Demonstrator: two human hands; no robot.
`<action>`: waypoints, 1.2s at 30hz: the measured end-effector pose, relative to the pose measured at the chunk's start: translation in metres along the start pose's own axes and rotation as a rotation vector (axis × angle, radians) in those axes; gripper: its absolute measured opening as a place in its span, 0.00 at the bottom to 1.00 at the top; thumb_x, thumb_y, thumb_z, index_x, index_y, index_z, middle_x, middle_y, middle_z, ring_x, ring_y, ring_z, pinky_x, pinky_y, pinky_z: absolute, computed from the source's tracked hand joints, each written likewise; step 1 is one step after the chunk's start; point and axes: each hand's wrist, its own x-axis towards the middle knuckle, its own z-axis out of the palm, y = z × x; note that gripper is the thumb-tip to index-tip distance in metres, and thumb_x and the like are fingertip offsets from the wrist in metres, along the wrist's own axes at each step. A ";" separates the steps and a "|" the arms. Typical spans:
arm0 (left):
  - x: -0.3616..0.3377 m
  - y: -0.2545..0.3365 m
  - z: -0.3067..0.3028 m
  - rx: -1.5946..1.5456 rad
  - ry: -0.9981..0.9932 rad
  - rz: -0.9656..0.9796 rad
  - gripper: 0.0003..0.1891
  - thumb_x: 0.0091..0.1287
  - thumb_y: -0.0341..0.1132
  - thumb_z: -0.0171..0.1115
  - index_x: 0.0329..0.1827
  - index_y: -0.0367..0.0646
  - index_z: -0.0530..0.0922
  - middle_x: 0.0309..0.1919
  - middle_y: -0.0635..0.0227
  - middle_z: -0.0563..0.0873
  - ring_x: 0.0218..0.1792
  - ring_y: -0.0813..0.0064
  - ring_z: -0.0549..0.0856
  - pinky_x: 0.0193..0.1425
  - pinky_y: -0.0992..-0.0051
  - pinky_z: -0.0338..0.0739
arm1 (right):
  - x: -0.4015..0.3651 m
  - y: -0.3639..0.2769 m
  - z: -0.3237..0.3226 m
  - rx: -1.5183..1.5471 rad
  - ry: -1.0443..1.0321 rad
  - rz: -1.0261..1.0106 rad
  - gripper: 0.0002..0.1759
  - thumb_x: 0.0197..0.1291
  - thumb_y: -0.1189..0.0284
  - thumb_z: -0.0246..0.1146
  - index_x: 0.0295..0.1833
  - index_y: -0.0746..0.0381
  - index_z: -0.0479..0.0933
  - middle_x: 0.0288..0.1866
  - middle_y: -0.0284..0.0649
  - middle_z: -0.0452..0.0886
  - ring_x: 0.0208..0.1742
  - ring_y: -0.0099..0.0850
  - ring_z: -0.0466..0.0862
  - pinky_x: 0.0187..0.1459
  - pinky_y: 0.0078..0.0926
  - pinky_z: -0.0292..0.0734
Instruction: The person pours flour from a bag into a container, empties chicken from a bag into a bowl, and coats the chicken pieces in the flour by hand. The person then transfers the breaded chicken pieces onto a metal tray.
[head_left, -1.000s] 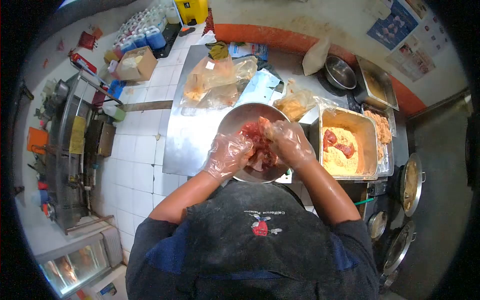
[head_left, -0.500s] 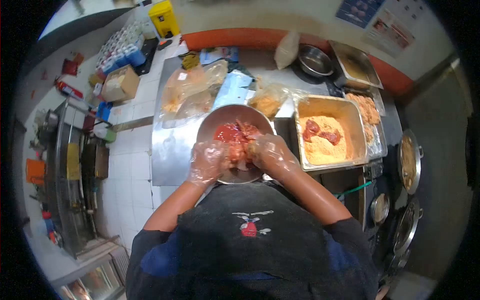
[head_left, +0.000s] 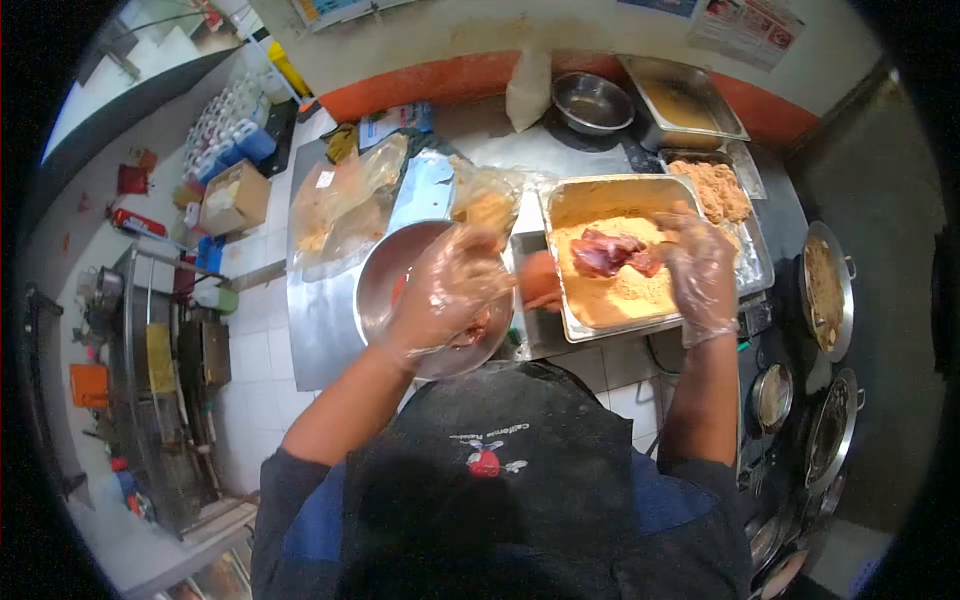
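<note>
My left hand (head_left: 455, 285), in a clear plastic glove, is above the steel bowl (head_left: 372, 290), fingers loosely curled and apart. Red meat in sauce (head_left: 478, 328) shows in the bowl, partly behind this hand. A blurred reddish piece (head_left: 540, 281) is between the bowl and the tray, just right of my left fingers; whether anything supports it is unclear. Dark red meat pieces (head_left: 608, 254) lie on the yellowish crumbs (head_left: 640, 289) in the metal tray (head_left: 556, 225). My gloved right hand (head_left: 700, 268) is over the tray's right side, fingers spread, holding nothing visible.
Plastic bags (head_left: 350, 195) and a light blue packet (head_left: 424, 188) lie behind the bowl. Farther back are an empty-looking steel bowl (head_left: 593, 103) and a deep pan (head_left: 690, 108). A tray of breaded pieces (head_left: 712, 190) is at the right, with round pans (head_left: 826, 290) beyond.
Both hands have come out of the bowl's meat. My right hand has moved right over the crumb tray, and more red meat lies there. The view has shifted, and the blurred piece has appeared.
</note>
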 end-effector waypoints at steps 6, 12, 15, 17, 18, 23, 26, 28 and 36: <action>0.017 -0.019 -0.041 0.942 0.032 0.081 0.27 0.72 0.39 0.79 0.70 0.38 0.81 0.60 0.54 0.91 0.61 0.58 0.92 0.69 0.58 0.85 | -0.023 0.023 0.036 0.092 0.020 0.043 0.18 0.58 0.79 0.67 0.54 0.66 0.90 0.55 0.56 0.91 0.58 0.53 0.91 0.65 0.47 0.84; -0.025 -0.064 -0.078 1.780 -0.101 -0.438 0.37 0.64 0.66 0.76 0.68 0.49 0.87 0.54 0.49 0.94 0.58 0.49 0.93 0.65 0.48 0.84 | 0.012 -0.061 0.128 -0.308 -0.636 -0.305 0.12 0.63 0.75 0.66 0.49 0.58 0.92 0.46 0.48 0.92 0.53 0.49 0.92 0.55 0.51 0.86; -0.036 -0.078 -0.082 1.740 -0.087 -0.437 0.40 0.62 0.71 0.75 0.66 0.48 0.87 0.52 0.50 0.94 0.56 0.49 0.93 0.62 0.46 0.84 | 0.029 -0.089 0.207 -0.399 -0.821 -0.624 0.14 0.72 0.72 0.61 0.50 0.61 0.92 0.52 0.48 0.92 0.57 0.46 0.92 0.59 0.50 0.85; -0.040 -0.097 -0.092 1.723 -0.020 -0.424 0.41 0.61 0.72 0.75 0.66 0.48 0.87 0.51 0.50 0.95 0.54 0.46 0.94 0.62 0.45 0.84 | 0.033 -0.093 0.272 -0.459 -0.913 -0.658 0.14 0.74 0.71 0.61 0.51 0.61 0.92 0.54 0.48 0.93 0.59 0.46 0.92 0.61 0.49 0.84; -0.042 -0.095 -0.093 1.628 -0.003 -0.353 0.41 0.61 0.72 0.75 0.66 0.48 0.86 0.49 0.48 0.95 0.53 0.45 0.94 0.62 0.45 0.84 | 0.032 -0.091 0.302 -0.466 -0.887 -0.640 0.18 0.77 0.68 0.58 0.56 0.63 0.92 0.57 0.51 0.93 0.61 0.45 0.92 0.63 0.48 0.84; -0.032 -0.099 -0.083 1.540 0.153 -0.377 0.31 0.65 0.63 0.76 0.59 0.47 0.85 0.45 0.49 0.94 0.51 0.47 0.94 0.60 0.45 0.84 | 0.045 -0.126 0.302 -0.523 -0.983 -0.708 0.25 0.84 0.62 0.54 0.60 0.69 0.91 0.61 0.54 0.93 0.65 0.46 0.91 0.68 0.46 0.82; -0.032 -0.101 -0.083 1.544 0.095 -0.253 0.25 0.67 0.54 0.76 0.58 0.48 0.86 0.41 0.54 0.94 0.50 0.48 0.94 0.59 0.45 0.84 | 0.043 -0.113 0.313 -0.571 -0.992 -0.614 0.29 0.87 0.55 0.52 0.61 0.66 0.91 0.62 0.53 0.92 0.67 0.47 0.90 0.71 0.46 0.80; -0.031 -0.115 -0.089 1.513 0.134 -0.056 0.22 0.67 0.48 0.75 0.59 0.49 0.86 0.40 0.59 0.94 0.49 0.48 0.93 0.61 0.46 0.84 | 0.047 -0.132 0.286 -0.636 -1.003 -0.641 0.28 0.86 0.54 0.53 0.62 0.64 0.91 0.61 0.53 0.92 0.67 0.47 0.90 0.70 0.47 0.80; -0.013 -0.077 -0.083 1.487 0.104 -0.431 0.25 0.73 0.49 0.71 0.67 0.43 0.82 0.51 0.53 0.95 0.58 0.49 0.94 0.67 0.50 0.85 | 0.033 -0.125 0.228 -0.541 -0.838 -0.550 0.15 0.67 0.70 0.65 0.54 0.62 0.90 0.55 0.51 0.92 0.60 0.49 0.91 0.61 0.55 0.83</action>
